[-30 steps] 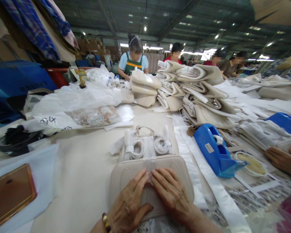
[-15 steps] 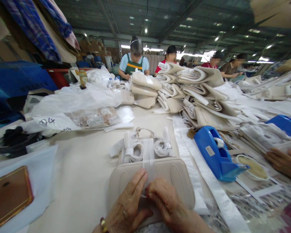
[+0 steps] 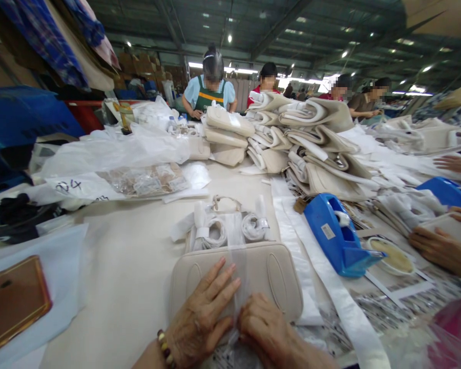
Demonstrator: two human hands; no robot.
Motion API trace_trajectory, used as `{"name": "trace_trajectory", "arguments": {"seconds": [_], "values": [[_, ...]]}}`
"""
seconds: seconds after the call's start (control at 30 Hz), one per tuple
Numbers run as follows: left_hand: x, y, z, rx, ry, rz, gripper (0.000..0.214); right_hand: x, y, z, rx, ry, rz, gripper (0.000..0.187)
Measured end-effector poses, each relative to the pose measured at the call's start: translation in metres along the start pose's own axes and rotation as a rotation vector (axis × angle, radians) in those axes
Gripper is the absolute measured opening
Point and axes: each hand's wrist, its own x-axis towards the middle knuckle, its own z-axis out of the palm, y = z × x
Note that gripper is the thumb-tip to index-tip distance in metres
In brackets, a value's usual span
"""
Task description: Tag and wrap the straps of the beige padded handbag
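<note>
A flat beige bag [image 3: 288, 269] with rounded corners lies on the table in front of me. My left hand [image 3: 203, 312] rests on its left half, fingers stretched out and a beaded bracelet at the wrist. A translucent plastic strip [image 3: 236, 241] runs down over the bag's middle. Curled closed at the lower middle of the bag, my right hand [image 3: 265, 323] grips the strip near its lower part; the fingertips are hidden. Beyond the bag's far edge sit white-wrapped rolls [image 3: 217, 233] and a small beige loop handle [image 3: 226, 204].
On the right stand a blue tape dispenser [image 3: 330, 233] and a shallow round dish [image 3: 391, 256]. A co-worker's hands [image 3: 440, 246] hold another beige piece there. Stacked bags [image 3: 318, 138] rise at the back. A phone [image 3: 15, 302] lies at left, with plastic-wrapped parts [image 3: 138, 182] behind it.
My left hand has spread its fingers and lies flatter on the bag. My right hand has moved slightly down along the strip. The whole view has shifted a little.
</note>
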Motion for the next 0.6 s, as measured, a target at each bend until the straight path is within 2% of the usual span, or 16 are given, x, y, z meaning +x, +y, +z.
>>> {"name": "trace_trajectory", "arguments": {"seconds": [0.13,0.27,0.6], "values": [[0.002,0.001,-0.003,-0.04,0.007,0.04,0.047,0.0,0.0,0.017,-0.045,0.2,-0.127,0.02],[0.0,0.0,-0.002,-0.084,0.055,0.033,0.038,0.004,-0.006,0.023,-0.093,0.283,-0.201,0.024],[0.007,0.004,0.0,-0.01,0.149,0.018,0.024,-0.012,-0.001,0.018,-0.042,0.143,-0.18,0.03]]}}
